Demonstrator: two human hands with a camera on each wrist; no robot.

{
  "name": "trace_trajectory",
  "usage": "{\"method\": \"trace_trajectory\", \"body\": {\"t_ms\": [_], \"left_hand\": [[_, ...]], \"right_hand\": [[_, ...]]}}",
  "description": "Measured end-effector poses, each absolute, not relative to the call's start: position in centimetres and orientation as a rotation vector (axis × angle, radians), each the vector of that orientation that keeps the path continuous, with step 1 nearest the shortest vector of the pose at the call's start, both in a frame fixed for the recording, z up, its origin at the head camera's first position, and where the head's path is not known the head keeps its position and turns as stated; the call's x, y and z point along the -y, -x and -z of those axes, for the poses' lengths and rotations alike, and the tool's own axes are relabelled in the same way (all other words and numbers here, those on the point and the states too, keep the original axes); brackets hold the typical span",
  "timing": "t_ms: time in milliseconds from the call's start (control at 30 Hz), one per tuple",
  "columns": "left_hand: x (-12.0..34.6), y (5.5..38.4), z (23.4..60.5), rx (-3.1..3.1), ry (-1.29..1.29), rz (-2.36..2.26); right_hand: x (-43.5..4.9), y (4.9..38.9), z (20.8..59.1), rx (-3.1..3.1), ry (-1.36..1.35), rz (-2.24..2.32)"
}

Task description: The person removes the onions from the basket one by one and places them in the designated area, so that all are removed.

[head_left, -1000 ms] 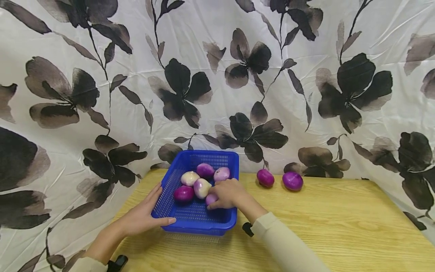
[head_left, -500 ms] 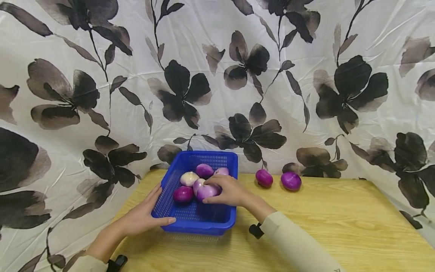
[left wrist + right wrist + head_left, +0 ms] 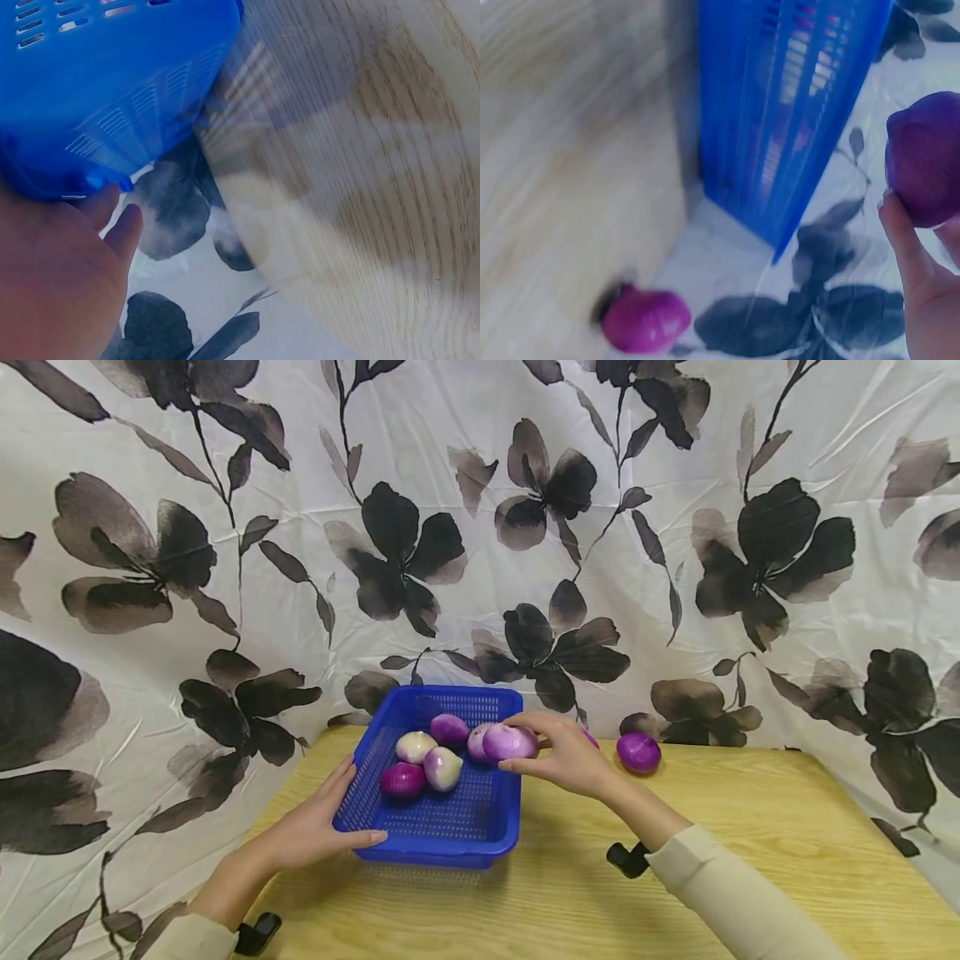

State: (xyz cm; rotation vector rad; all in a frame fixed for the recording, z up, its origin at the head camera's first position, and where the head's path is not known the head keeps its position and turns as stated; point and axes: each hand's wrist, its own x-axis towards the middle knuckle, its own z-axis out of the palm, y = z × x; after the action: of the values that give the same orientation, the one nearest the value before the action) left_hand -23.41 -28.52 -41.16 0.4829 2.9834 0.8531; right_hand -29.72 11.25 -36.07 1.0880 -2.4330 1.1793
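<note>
Head view: the right hand [image 3: 566, 756] has its grip curled round a pale purple onion [image 3: 510, 743], pinched between thumb and fingers, which shows across the right rim of a blue basket [image 3: 427, 844]. The left hand [image 3: 311, 827] is spread rather than clenched, fingers along the basket's left side, thumb at the front rim. In the basket lie a purple onion [image 3: 449, 729], a whitish onion [image 3: 416, 747], a white-and-purple onion [image 3: 443, 770], a magenta onion [image 3: 402, 781] and a lilac onion [image 3: 477, 742] partly behind the held one. On the wooden table [image 3: 712, 835], right of the basket, sits a violet onion [image 3: 639, 752]; another onion [image 3: 591, 737] is mostly hidden by the right hand. Behind hangs a flowered cloth [image 3: 480, 585].

Left wrist view: two left fingers extend beside the basket's slotted wall.

Right wrist view: the gripped onion appears apart from the basket's wall; a blurred magenta-coloured onion [image 3: 646, 320] lies at lower left.
</note>
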Motion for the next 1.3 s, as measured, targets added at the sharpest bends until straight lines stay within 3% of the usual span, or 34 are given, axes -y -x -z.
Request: {"method": "trace_trajectory", "body": {"t_ms": [933, 1300], "left_hand": [[28.5, 23.4, 40.7, -2.987, -0.492, -0.856], [28.5, 23.1, 40.8, -2.993, -0.497, -0.851]], "right_hand": [[-28.2, 31.9, 39.6, 2.51, -0.434, -0.915], [-32.6, 32.4, 41.5, 2.561, -0.314, -0.895]]}}
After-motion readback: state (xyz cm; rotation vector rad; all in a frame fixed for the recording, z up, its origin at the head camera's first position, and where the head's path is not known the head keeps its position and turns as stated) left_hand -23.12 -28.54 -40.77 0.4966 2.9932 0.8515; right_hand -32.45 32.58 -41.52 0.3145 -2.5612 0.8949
